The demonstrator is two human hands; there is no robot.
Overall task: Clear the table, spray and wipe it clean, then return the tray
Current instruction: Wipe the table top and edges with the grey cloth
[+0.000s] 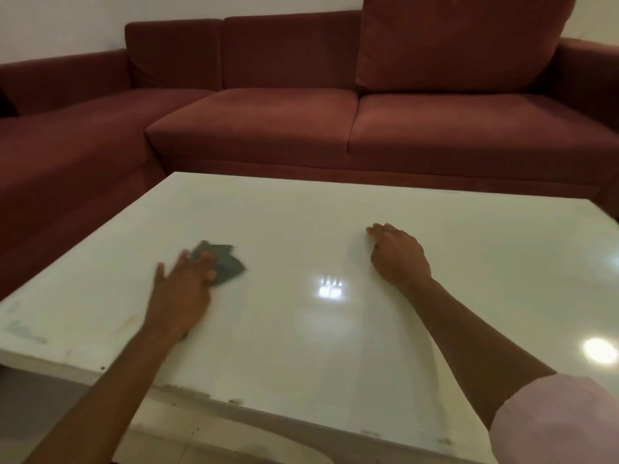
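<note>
A white table (335, 229) filled the lower frame, bare of objects, so clearing seemed done. At centre left, the left hand (181, 289) pressed a grey cloth (224, 262) with straight, spread fingers, wiping. The right hand (398, 256), fingers curled, rested empty at centre right. No tray showed.

Two forearms seen bare from wrist to elbow, left hand (181, 289) blurred, right hand (398, 256) sharply rendered, no rings or watch visible, pale pink sleeve (556, 426) gathered at right elbow, left sleeve out of frame
</note>
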